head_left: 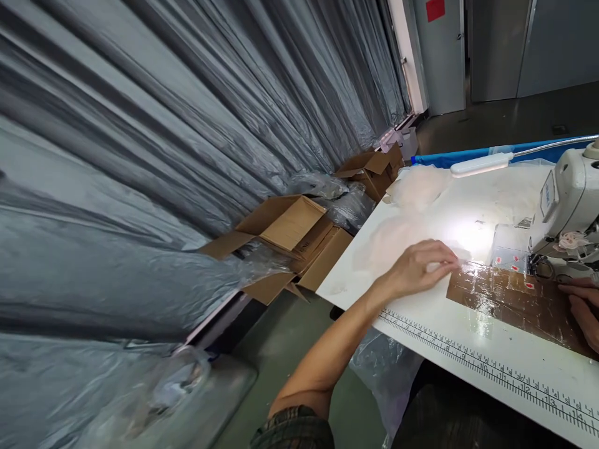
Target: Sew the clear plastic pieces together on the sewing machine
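My left hand (421,269) is over the white sewing table, its thumb and fingertips pinched together at the upper left corner of a brown, glossy taped sheet (505,293). Whatever is between those fingertips is too small to make out. At the right edge of the view my right hand (583,305) is partly cut off. Its fingers are apart and rest on the sheet, close to the needle area of the white sewing machine (571,193). Small red-and-white marks show near the machine's foot. Pale sheer fabric (388,242) lies beyond my left hand.
A printed ruler (482,368) runs along the front edge of the table. More pale fabric (418,187) and a white lamp (482,164) are at the back. Open cardboard boxes (294,231) and plastic bags stand left of the table, beside a grey curtain (187,125).
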### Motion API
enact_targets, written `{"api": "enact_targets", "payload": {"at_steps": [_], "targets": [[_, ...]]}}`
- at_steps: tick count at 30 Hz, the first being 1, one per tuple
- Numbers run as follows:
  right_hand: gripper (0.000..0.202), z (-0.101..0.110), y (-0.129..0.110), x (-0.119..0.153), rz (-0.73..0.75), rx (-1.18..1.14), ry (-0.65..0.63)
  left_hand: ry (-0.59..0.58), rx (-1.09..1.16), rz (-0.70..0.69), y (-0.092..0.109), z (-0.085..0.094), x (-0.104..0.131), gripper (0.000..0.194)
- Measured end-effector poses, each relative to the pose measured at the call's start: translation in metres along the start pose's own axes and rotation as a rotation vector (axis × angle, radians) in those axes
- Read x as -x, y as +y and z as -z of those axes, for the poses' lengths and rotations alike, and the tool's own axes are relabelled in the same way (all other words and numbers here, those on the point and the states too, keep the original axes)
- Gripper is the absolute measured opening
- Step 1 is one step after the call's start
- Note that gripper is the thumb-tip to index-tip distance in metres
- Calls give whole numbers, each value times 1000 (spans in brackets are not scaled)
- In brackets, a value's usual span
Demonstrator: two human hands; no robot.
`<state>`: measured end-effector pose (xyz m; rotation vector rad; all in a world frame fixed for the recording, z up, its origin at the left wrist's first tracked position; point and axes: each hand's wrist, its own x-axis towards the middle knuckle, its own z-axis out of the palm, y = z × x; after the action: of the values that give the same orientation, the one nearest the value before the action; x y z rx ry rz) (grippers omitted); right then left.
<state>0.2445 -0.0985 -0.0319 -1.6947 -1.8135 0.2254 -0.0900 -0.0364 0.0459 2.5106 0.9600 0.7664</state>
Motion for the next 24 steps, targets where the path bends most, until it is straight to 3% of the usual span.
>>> {"api": "enact_targets", "payload": {"at_steps": [4,6,8,12,17,21,24], "targets": [[37,11,-19,-2,37,-40,-7,-290,168,-188,34,-35,-1,20],[37,14,-24,-3,46,-50,-9,-358,156,-243,40,-42,-3,22],[37,16,-26,-3,67,-57,-3,-294,87,-215,35,-43,-6,25],[36,16,-29,-2,107,-43,-1,-82,-92,25,13,-41,-16,23],[34,15,-28,-1,132,-27,0,-32,-135,104,-2,-49,-20,11],[33,13,-25,0,167,-14,15,30,-112,64,2,-50,-20,14],[30,14,-27,-1,192,-67,56,27,110,72,22,-45,-18,14]]}}
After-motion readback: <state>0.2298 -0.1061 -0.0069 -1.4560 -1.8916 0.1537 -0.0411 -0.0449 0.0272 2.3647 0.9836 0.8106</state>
